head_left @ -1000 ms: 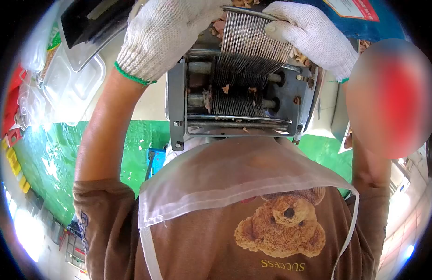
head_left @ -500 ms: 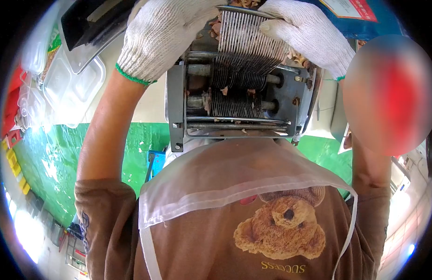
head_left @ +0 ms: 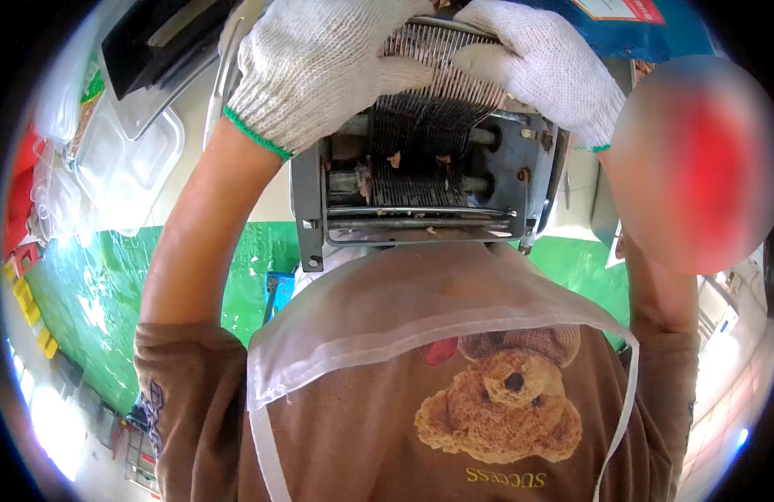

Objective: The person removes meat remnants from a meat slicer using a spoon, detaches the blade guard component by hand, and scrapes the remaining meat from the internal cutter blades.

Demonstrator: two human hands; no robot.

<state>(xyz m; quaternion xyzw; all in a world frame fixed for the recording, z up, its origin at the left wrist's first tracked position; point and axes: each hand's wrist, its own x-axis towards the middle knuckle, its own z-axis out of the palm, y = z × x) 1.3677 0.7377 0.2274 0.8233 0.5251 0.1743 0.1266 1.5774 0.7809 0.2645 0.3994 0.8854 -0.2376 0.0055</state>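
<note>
A curved metal comb of many thin parallel bars stands tilted over a meat-slicing machine, its lower ends among the dark blades. My left hand, in a white knitted glove with a green cuff, is closed on the comb's left side, thumb lying across the bars. In a matching glove, my right hand grips the upper right side, thumb pressed on the bars. Small pinkish scraps cling to the blades. The fingers behind the comb are hidden.
Clear plastic trays are stacked at the left, by a black object at the upper left. A blue box stands at the upper right. Below is a wet green floor. A blurred round patch covers part of the right side.
My left hand has moved right and slightly down, its thumb now across the bars. The comb has shifted a little left and down. My right hand keeps its hold.
</note>
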